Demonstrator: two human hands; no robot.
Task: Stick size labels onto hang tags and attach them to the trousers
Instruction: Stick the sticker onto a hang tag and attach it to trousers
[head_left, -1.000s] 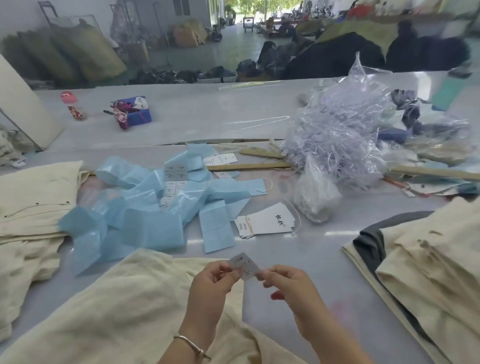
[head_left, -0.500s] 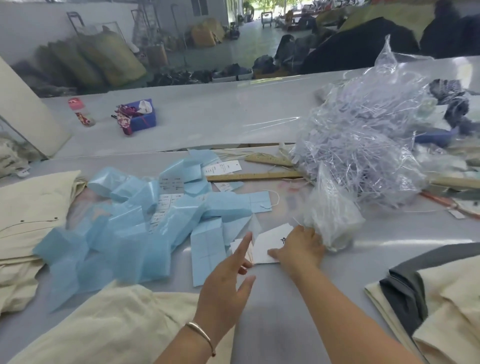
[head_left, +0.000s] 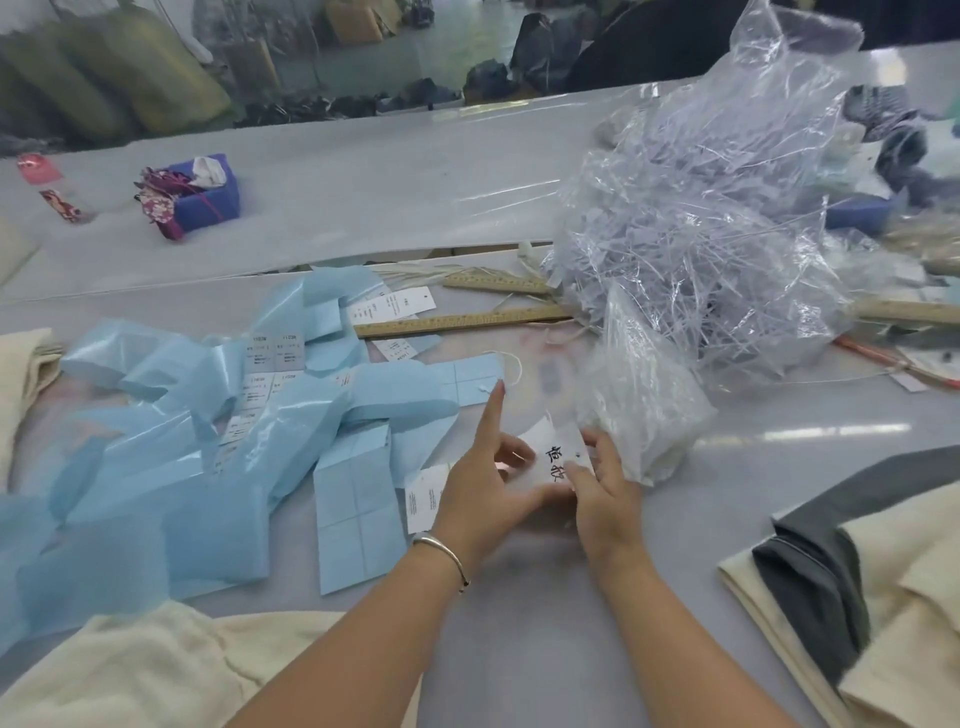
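Both hands work 1 white hang tag (head_left: 551, 457) low over the counter (head_left: 519, 634), just beside the small clear bag (head_left: 644, 395). Left hand (head_left: 485, 486): thumb and lower fingers curled round the tag's left edge, index finger straight and pointing away. Right hand (head_left: 605, 480): fingers bent onto the tag's right edge, pinching it. Black characters on the tag face up. Size label itself not visible; cannot tell whether it is already stuck on.

More tags (head_left: 426, 496) lie under the left wrist. Blue backing sheets (head_left: 358, 499) with label strips (head_left: 260, 384) spread to the left. Cream trousers (head_left: 130, 670) lie at the near edge, well apart from the tag.

Judgement, step in hand: picking up or squaring 1 tag for its label.
- Separate 1 tag only; the pile may lift in 2s.
- Hold by the edges so the label area stays bare.
- Lay the label square, press from the centre out.
- Keep the string free of the adhesive.
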